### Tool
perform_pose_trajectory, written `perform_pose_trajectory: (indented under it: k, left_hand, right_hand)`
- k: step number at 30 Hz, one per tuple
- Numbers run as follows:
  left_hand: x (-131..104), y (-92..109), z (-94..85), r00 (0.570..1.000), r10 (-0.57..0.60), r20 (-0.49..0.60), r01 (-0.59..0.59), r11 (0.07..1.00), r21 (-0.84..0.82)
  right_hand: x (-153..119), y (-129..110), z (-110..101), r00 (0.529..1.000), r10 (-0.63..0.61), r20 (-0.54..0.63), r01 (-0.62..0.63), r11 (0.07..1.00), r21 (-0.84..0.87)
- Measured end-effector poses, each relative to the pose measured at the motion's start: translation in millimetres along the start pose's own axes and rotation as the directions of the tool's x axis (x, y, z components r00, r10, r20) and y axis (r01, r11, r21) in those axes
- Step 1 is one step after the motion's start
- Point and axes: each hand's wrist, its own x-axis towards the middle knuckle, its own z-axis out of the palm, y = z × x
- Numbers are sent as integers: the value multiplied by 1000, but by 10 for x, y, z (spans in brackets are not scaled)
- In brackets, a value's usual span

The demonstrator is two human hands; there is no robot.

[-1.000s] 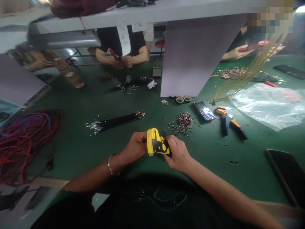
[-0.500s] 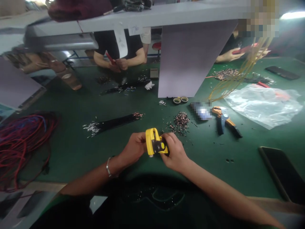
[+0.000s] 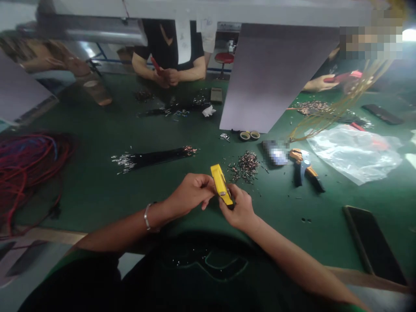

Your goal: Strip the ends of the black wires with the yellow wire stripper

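My right hand [image 3: 238, 207] is wrapped round a yellow-and-black crimping tool [image 3: 221, 184], held tilted above the green table with its yellow side turned up. At the tool's left side is my left hand [image 3: 191, 193], thumb and forefinger pinched together close to the head. Whatever lies in that pinch is too small or hidden to make out. Beyond the tool lies a pile of small dark and copper-coloured pieces [image 3: 248, 162]. A bundle of black wires [image 3: 156, 158] rests to the left, silvery at one end and copper at the other.
Orange-and-black wire strippers [image 3: 304, 167] and a clear plastic bag [image 3: 357, 151] lie at right, with a phone [image 3: 373, 242] nearer. Tape rolls [image 3: 249, 135] sit by a grey divider [image 3: 276, 78]. Red and blue cables [image 3: 29, 169] are heaped left. Co-workers' hands [image 3: 167, 77] hold a red tool across the table.
The crimping tool has turned in my right hand, from showing its black side and pivot to showing its narrow yellow side. My left hand stays beside it. The camera view has shifted slightly.
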Motion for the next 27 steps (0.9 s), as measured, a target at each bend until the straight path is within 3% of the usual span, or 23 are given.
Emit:
perform_pose_trajectory:
  k: [6,11,27]
  left_hand:
    - [53,-4,-9,991,-137,4,136,981,-141]
    - [89,-36,-33,986,-164,40,169,961,-221]
    - [113,-54,-78,973,-187,136,223,912,-344]
  right_hand:
    - [3,-45,-17,960,244,134,-265,950,164]
    - [-25,-29,-11,907,337,252,-405,862,306]
    - [-41,7,-7,868,364,338,-470,823,320]
